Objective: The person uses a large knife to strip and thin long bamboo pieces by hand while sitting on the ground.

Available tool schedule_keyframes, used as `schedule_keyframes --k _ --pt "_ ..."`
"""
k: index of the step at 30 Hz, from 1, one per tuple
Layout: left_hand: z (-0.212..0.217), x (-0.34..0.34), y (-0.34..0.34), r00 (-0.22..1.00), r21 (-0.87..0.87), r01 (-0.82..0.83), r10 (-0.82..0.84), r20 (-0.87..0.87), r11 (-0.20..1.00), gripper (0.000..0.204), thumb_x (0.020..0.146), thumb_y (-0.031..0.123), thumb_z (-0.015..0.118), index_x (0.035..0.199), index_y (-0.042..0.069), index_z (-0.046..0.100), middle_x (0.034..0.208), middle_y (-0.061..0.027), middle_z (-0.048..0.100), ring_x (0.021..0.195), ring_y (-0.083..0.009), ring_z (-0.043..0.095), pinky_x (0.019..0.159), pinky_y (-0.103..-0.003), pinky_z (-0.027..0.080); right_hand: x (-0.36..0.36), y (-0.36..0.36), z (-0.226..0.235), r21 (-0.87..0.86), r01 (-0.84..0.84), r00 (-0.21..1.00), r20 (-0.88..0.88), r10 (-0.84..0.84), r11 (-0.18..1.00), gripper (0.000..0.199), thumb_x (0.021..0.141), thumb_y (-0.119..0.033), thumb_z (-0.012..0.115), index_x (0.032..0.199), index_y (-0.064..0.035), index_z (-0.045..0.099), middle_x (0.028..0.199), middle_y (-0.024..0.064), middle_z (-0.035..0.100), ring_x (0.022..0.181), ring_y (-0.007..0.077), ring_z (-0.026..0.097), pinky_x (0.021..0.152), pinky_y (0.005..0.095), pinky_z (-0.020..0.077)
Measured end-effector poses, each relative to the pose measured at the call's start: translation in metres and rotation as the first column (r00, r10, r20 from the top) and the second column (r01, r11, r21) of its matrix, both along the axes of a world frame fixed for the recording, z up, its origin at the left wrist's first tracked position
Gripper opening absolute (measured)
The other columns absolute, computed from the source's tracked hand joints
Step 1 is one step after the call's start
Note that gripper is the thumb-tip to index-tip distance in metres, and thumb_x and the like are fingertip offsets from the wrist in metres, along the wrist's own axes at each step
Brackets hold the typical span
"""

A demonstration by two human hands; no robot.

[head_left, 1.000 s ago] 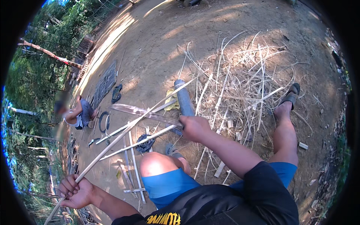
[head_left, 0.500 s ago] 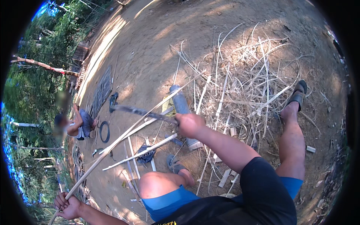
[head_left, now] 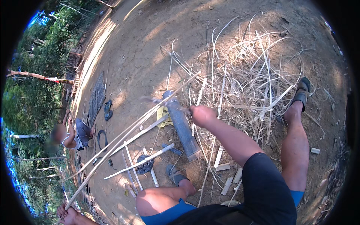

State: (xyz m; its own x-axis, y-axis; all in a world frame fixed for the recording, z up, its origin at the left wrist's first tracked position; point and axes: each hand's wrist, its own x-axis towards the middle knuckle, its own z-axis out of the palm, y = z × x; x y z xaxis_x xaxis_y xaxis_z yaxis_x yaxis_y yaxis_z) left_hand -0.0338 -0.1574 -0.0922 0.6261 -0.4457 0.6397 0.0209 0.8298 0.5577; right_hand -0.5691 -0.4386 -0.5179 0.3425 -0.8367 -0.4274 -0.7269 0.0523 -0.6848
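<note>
At the lower left my left hand [head_left: 67, 214] is closed around the lower end of a long pale strip [head_left: 112, 148], which looks like split bamboo or cane. It slants up and away to the right, across a grey cylindrical log [head_left: 184, 133] on the ground. A thinner length runs beside it and spreads apart toward my left side. My right hand [head_left: 203, 116], above the log's right side, is closed on the handle of a long-bladed knife [head_left: 150, 99]. Motion smears the blade, which crosses the strip near the log's far end; whether it touches is unclear.
A tangled heap of pale shavings [head_left: 247, 82] lies to the right, by my right foot. Left of the log are loose slats [head_left: 140, 160], a dark plastic bag [head_left: 145, 165] and yellow material [head_left: 162, 114]. Farther left, another person [head_left: 73, 135] crouches near a black coil [head_left: 102, 138].
My right hand has moved slightly right, with the knife blade swung closer to the log. My left hand is a little lower, and a thinner length now stands apart from the strip.
</note>
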Motion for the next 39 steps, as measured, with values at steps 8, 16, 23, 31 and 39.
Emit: schedule_keyframes --k 8,16,23,31,39 --pt "0.014 0.065 0.005 0.998 0.016 0.030 -0.031 0.062 0.999 0.068 0.092 0.071 0.018 0.067 0.010 0.036 0.055 -0.0006 0.031 0.043 -0.0118 0.026 0.041 -0.026 0.025 0.019 0.003 0.012 0.009 -0.034 0.999 0.039 0.033 0.999 0.023 0.087 -0.003 0.044 0.108 -0.0026 0.055 0.100 0.0178 0.067 0.093 0.0317 0.067 0.082 0.0445 0.0539" --pt "0.023 0.115 0.014 0.999 0.048 0.007 -0.009 0.045 0.999 0.068 0.092 0.070 0.017 0.067 0.010 0.036 0.057 -0.0018 0.031 0.044 -0.0133 0.026 0.042 -0.027 0.025 0.023 -0.023 -0.019 -0.057 -0.080 0.997 -0.004 0.080 0.995 0.020 0.095 -0.012 0.042 0.107 -0.0086 0.057 0.094 0.0118 0.069 0.087 0.0270 0.069 0.071 0.0448 0.0534" --pt "0.011 0.125 -0.003 0.982 0.095 -0.186 0.181 0.061 0.978 0.060 0.096 0.060 0.017 0.069 0.010 0.035 0.059 -0.0032 0.030 0.046 -0.0144 0.025 0.044 -0.027 0.023 -0.018 -0.044 -0.015 0.022 0.113 0.993 -0.033 -0.112 0.993 0.026 0.090 -0.010 0.047 0.111 -0.0063 0.062 0.100 0.0169 0.069 0.094 0.0336 0.067 0.080 0.0464 0.0511" --pt "0.020 0.155 -0.003 0.989 0.151 -0.147 0.145 0.024 0.978 0.055 0.096 0.055 0.020 0.067 0.010 0.034 0.057 -0.0040 0.030 0.045 -0.0148 0.028 0.044 -0.026 0.027 0.046 -0.030 0.001 -0.187 -0.340 0.932 0.065 0.357 0.922 0.026 0.094 -0.006 0.034 0.109 -0.0039 0.055 0.090 0.0133 0.069 0.082 0.0282 0.069 0.072 0.0497 0.0542" --pt "0.042 0.226 0.000 0.981 0.186 -0.170 0.147 0.130 0.968 0.042 0.093 0.044 0.024 0.065 0.013 0.029 0.057 -0.0021 0.025 0.047 -0.0161 0.025 0.047 -0.029 0.028 -0.020 -0.102 -0.105 -0.166 0.079 0.977 -0.185 -0.110 0.983 0.019 0.085 -0.010 0.058 0.102 -0.0052 0.067 0.098 0.0123 0.071 0.087 0.0282 0.071 0.072 0.0374 0.0571"
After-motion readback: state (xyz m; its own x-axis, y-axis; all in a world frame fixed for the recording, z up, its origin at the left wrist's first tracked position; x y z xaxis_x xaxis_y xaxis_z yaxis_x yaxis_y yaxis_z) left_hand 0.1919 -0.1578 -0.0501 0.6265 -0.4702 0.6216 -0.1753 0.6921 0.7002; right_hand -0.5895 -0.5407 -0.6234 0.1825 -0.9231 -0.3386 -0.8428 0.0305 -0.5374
